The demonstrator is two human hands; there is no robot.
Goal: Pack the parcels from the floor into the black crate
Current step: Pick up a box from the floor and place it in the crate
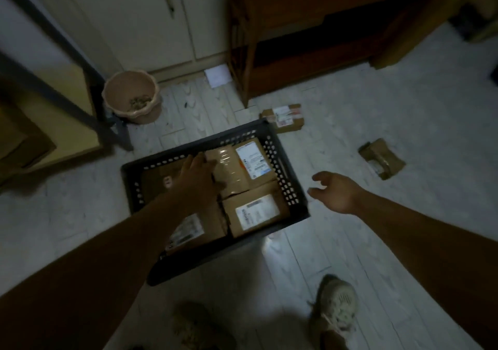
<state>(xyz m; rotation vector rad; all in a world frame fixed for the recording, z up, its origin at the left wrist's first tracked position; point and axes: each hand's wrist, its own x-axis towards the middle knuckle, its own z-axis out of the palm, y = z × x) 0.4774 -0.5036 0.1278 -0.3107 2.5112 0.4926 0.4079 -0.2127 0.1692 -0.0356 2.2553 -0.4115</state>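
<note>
The black crate (pixel 285 177) stands on the pale floor in the middle of the view and holds several brown cardboard parcels with white labels. My left hand (pixel 198 179) reaches into the crate and lies flat on the parcels near the tall taped parcel (pixel 242 166); the frame does not show whether it grips one. My right hand (pixel 336 190) hovers just right of the crate with fingers apart and nothing in it. Two parcels lie on the floor: a flat labelled parcel (pixel 284 117) behind the crate's far right corner and a crumpled parcel (pixel 381 158) further right.
A pink pot (pixel 132 99) stands at the back left beside a dark metal frame (pixel 80 85). A wooden shelf unit (pixel 296 39) fills the back right. A white paper (pixel 218 76) lies by the cupboard. My two shoes (pixel 334 306) are at the bottom.
</note>
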